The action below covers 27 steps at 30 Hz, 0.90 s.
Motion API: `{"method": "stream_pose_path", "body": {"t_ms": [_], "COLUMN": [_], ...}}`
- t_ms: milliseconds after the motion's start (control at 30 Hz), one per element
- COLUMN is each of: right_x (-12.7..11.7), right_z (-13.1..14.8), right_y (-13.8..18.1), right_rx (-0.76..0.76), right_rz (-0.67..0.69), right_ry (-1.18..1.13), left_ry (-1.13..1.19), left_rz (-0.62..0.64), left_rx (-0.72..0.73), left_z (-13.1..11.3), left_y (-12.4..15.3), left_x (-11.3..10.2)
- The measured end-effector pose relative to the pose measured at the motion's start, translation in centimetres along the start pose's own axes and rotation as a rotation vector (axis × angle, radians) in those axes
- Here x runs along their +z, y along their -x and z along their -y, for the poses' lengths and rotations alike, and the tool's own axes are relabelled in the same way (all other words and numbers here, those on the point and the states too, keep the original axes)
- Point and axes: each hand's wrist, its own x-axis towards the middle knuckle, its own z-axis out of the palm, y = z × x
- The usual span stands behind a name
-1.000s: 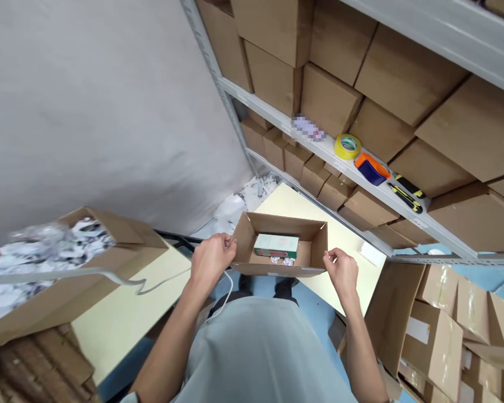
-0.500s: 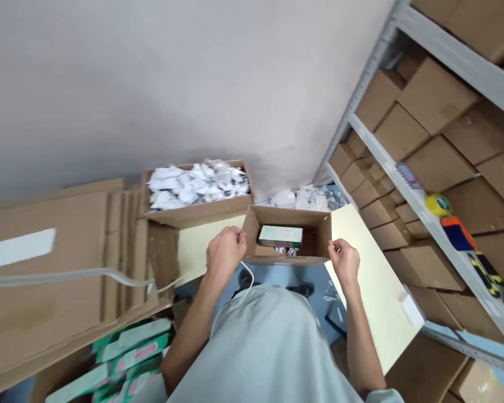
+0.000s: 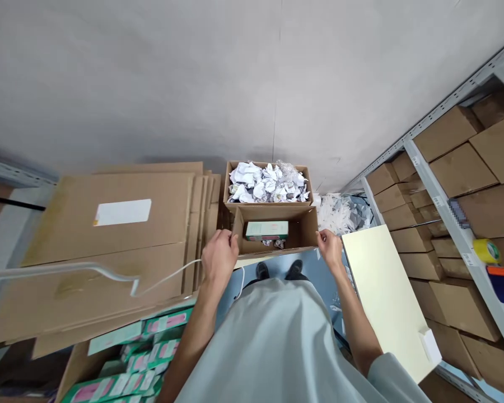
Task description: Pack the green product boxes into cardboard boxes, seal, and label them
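An open cardboard box (image 3: pixel 302 215) is in front of my body, with my hands at its two ends. My left hand (image 3: pixel 219 258) grips its left end with the fingers curled over the edge. At the opposite end, my right hand (image 3: pixel 331 246) pinches the right wall. Inside the box lies a small green-and-white carton (image 3: pixel 267 230), with crumpled printed paper (image 3: pixel 279 244) beside its near side. Just behind stands a second cardboard box (image 3: pixel 232 205), filled with crumpled white paper (image 3: pixel 258 184) and some clear plastic.
Flattened cardboard sheets (image 3: pixel 151 246) are stacked at left, crossed by a white cord (image 3: pixel 92 267). Below them, green-and-pink cartons (image 3: pixel 151 358) fill a box. A cream tabletop (image 3: pixel 382 291) and shelves of boxes (image 3: pixel 453 291) stand at right. Paper scraps (image 3: pixel 340 215) lie near the wall.
The view has turned left, and I now face the paper-filled box. The box in my hands has moved from over the cream table to right in front of that box, still held at both ends.
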Motion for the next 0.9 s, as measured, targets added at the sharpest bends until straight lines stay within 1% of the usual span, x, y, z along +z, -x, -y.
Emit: {"method": "stream_pose_path", "body": {"t_ms": [100,167,267,333,400,467,533,567,633,700,800,900], "right_x": [1.2,1.4,0.9,0.1,-0.9,-1.7,-2.2,-2.2,-1.8,-1.1,0.0,0.4], "right_z": [1.4,1.9,2.3,2.7,3.6,5.2,7.5,8.8,11.4,13.4,14.8,14.6], "right_y": [-0.8,-1.2,-2.4,-4.0,-6.4,-9.6,-13.3,-15.1,-18.7,-21.7,-24.7,-25.8], "right_rx": [-0.033,-0.049,-0.036,-0.023,-0.041,-0.085,-0.129,-0.150,-0.167,-0.158,-0.091,-0.088], "right_rz": [0.036,0.060,0.081,0.064,0.032,0.002,-0.019,-0.009,0.027,0.082,0.150,0.175], "right_ry": [0.016,0.026,0.045,0.053,0.046,0.034,0.039,0.047,0.077,0.119,0.163,0.156], "left_ry": [0.018,0.032,0.054,0.073,0.112,0.169,0.221,0.235,0.246,0.247,0.253,0.278], "left_rz": [0.010,0.019,0.028,-0.039,-0.154,-0.229,-0.217,-0.208,-0.177,-0.148,-0.118,-0.112], "left_rx": [-0.035,-0.066,-0.109,-0.134,-0.136,-0.087,0.009,0.053,0.133,0.177,0.195,0.188], "left_z": [1.6,2.2,2.5,1.9,0.8,-1.1,-3.4,-4.6,-7.0,-9.1,-11.0,-11.5], "left_y": [-0.5,-0.7,-1.3,-2.1,-3.6,-5.5,-7.6,-8.7,-10.9,-12.7,-14.1,-14.3], "left_x": [0.6,1.1,1.5,1.4,0.9,0.4,-0.1,-0.3,-0.3,0.0,0.7,1.3]}}
